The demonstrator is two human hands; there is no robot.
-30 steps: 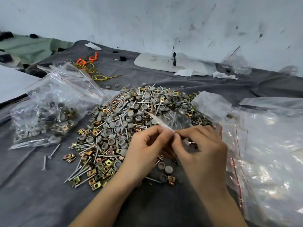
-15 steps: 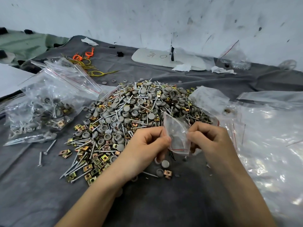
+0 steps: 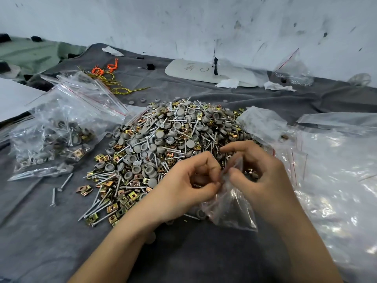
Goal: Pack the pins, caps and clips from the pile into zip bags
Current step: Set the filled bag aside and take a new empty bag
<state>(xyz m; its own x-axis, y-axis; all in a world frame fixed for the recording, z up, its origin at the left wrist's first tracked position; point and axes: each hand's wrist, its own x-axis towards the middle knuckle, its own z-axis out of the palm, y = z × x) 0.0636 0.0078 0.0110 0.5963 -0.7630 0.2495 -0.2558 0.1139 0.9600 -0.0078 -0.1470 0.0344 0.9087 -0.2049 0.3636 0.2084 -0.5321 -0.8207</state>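
Observation:
A big pile [image 3: 167,144] of silver pins, grey round caps and brass clips lies on the dark grey cloth [image 3: 40,242]. In front of the pile my left hand [image 3: 189,186] and my right hand [image 3: 255,172] pinch the top edge of a small clear zip bag [image 3: 230,209]. The bag hangs downward from my fingers and its lower end rests on the cloth. It looks empty. My right index finger is stretched out over the pile.
Filled zip bags [image 3: 61,135] lie at the left. A heap of empty clear bags [image 3: 330,180] covers the right side. Loose pins [image 3: 61,186] and a clip lie left of the pile. Orange and yellow wires [image 3: 106,76] and a white board [image 3: 204,72] lie near the wall.
The small bag stood up between my hands before; now it hangs down toward me, with both hands pinching its top. My hands shifted slightly nearer.

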